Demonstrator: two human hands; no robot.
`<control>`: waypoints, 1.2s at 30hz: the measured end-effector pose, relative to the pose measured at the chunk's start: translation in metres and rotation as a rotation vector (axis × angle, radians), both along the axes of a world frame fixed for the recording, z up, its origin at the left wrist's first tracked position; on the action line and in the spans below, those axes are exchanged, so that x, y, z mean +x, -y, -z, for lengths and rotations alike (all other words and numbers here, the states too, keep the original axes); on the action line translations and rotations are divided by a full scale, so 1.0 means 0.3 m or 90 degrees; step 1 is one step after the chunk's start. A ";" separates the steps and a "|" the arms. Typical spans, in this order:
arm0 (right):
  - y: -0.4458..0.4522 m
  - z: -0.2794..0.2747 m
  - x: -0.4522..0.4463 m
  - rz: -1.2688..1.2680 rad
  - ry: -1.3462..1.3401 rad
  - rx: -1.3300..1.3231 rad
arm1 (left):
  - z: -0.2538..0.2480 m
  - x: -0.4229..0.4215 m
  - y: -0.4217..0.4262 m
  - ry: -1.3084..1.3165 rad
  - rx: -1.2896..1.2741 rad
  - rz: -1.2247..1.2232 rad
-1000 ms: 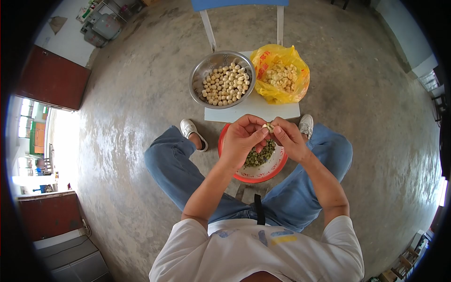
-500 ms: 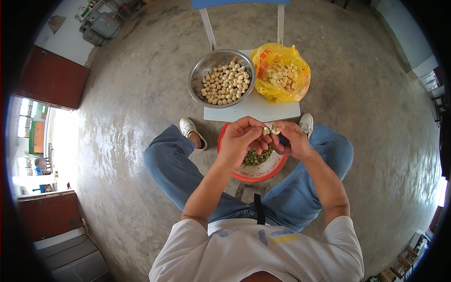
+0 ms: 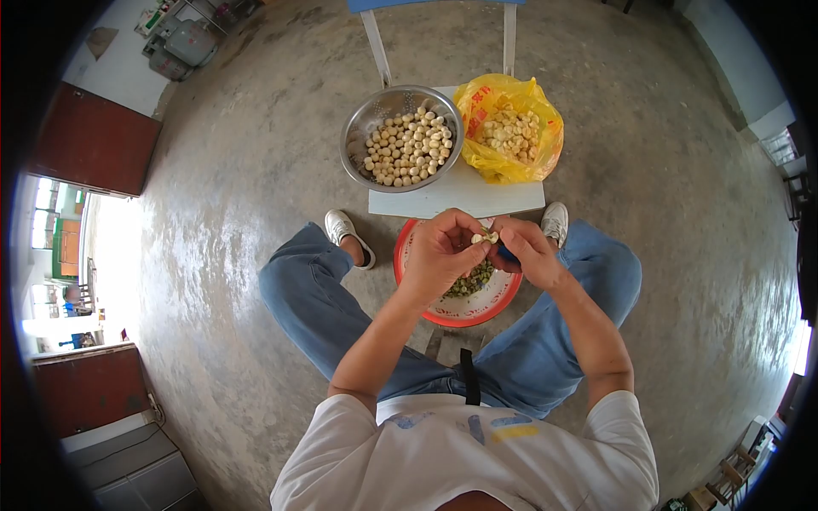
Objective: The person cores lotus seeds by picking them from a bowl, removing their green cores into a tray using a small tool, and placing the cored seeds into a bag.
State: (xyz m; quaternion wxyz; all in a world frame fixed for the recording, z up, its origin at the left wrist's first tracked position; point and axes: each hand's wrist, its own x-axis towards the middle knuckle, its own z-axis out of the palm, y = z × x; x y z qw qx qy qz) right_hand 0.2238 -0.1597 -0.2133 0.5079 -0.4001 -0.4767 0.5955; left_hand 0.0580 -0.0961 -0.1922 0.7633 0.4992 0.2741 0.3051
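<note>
Above the basin, my left hand (image 3: 439, 255) pinches a pale split lotus seed (image 3: 485, 239) between thumb and fingers. My right hand (image 3: 528, 251) is closed at the same seed, its fingertips pressed against it. Something small and blue (image 3: 508, 254) shows by the right fingers; its kind is unclear. Beneath both hands sits a red-rimmed white basin (image 3: 464, 322) holding small green pieces (image 3: 474, 279), partly covered by the hands. Ahead, a metal colander (image 3: 348, 162) contains many whole round seeds (image 3: 409, 145). Beside it, a yellow plastic bag (image 3: 550, 153) holds pale split seeds (image 3: 511, 134).
The colander and bag stand on a white chair seat (image 3: 456, 201) with a blue backrest (image 3: 434, 4). My jeans-clad legs (image 3: 311, 281) spread on either side of the basin. Gas cylinders (image 3: 189, 43) stand at the far left wall, above a dark red door (image 3: 98, 140).
The two seed halves, held apart before, are now close together between my fingertips. Both hands have drawn slightly closer. The colander, bag and basin stay in place.
</note>
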 end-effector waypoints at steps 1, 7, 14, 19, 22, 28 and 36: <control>0.000 0.001 0.000 0.000 -0.002 0.000 | 0.001 0.001 0.001 0.006 -0.006 -0.005; -0.005 0.025 -0.016 0.025 0.010 0.030 | 0.006 0.003 0.003 0.021 -0.016 -0.018; -0.006 0.000 -0.018 0.029 0.088 0.018 | -0.002 -0.002 0.003 0.011 -0.012 -0.012; -0.007 0.000 -0.020 0.019 0.076 0.011 | 0.002 -0.009 0.002 -0.001 -0.013 -0.016; -0.010 -0.002 -0.027 0.036 0.071 0.010 | -0.001 -0.006 0.008 -0.020 0.011 -0.045; -0.010 0.000 -0.019 0.037 0.081 -0.015 | 0.009 -0.005 0.018 -0.004 0.009 -0.081; -0.004 0.009 -0.010 0.039 0.062 -0.023 | 0.011 -0.006 0.011 0.030 -0.117 -0.093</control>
